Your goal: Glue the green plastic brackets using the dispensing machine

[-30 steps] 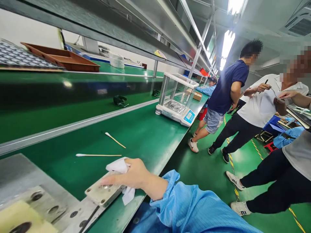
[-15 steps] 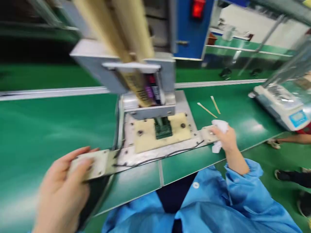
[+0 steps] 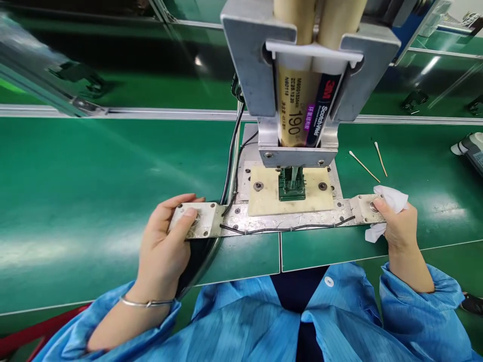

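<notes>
My left hand (image 3: 164, 234) is closed round the left metal button box (image 3: 204, 227), its thumb on the button. At the other end of the metal base, my right hand (image 3: 402, 226) grips the right button box (image 3: 364, 208), thumb on its button, with a crumpled white tissue (image 3: 394, 197) held in the same hand. Between them a cream fixture plate (image 3: 264, 201) carries a small green circuit board (image 3: 292, 195). A clear nozzle (image 3: 294, 176) reaches down to the board from the twin-barrel adhesive cartridge (image 3: 294, 108), which sits in a metal holder (image 3: 249, 65).
Two cotton swabs (image 3: 364, 166) lie on the green bench (image 3: 113, 176) to the right of the base. Black cables (image 3: 232, 151) run down its left side. A grey-white device (image 3: 473, 151) stands at the far right. A metal rail (image 3: 169, 114) crosses behind.
My view has swung left and steadied, so the fixture and both hands appear further right. Both hands remain on the button boxes, and the tissue is still in my right hand.
</notes>
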